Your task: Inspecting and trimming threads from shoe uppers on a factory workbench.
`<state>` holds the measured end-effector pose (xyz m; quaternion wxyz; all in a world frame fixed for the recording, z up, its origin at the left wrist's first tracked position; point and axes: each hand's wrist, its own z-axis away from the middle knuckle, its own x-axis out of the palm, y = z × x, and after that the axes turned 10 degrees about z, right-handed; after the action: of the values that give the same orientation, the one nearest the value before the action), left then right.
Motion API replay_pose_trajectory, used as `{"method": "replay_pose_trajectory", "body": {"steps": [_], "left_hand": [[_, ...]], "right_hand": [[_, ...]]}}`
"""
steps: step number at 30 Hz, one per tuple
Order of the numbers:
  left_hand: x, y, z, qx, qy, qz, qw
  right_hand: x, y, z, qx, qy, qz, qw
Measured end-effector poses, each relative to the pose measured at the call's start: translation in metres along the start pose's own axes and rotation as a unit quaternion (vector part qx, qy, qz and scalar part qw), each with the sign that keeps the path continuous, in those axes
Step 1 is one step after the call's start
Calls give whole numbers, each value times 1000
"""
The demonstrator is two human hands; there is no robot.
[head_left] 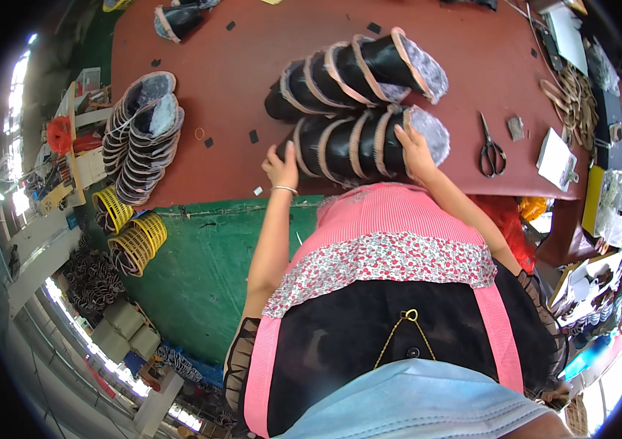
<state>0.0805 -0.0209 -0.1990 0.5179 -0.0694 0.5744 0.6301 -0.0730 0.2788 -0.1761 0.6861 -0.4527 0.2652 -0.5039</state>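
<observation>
Close to the near edge of the red-brown table lies a row of nested black shoe uppers, with grey fur lining and tan edges. My left hand is closed on its left end, thumb along the side. At the right end my right hand wraps over the last upper, next to its furry opening. Just beyond, touching this row, a second row of nested black uppers lies at a slant, its fur-lined opening toward the right. The undersides of both rows are hidden.
To the right lie black scissors, a small grey piece and a clipboard with white paper. At the left stand more stacked uppers. Yellow baskets sit below the table. Tan straps pile up far right.
</observation>
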Motion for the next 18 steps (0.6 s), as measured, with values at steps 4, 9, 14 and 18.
{"method": "replay_pose_trajectory", "body": {"steps": [4,9,14,18], "left_hand": [[-28,48,-20,-71,-214,-107,968],[-50,49,-168,142,-192,-192,952],[-65,119,-389,236,49,-149,959],[-83,195,-515,239,199,-98,945]], "right_hand": [[-11,0,2,-28,8,109,994],[-23,-19,11,74,57,337,937],[-17,-23,20,23,176,335,926],[-20,-27,44,19,273,318,908]]}}
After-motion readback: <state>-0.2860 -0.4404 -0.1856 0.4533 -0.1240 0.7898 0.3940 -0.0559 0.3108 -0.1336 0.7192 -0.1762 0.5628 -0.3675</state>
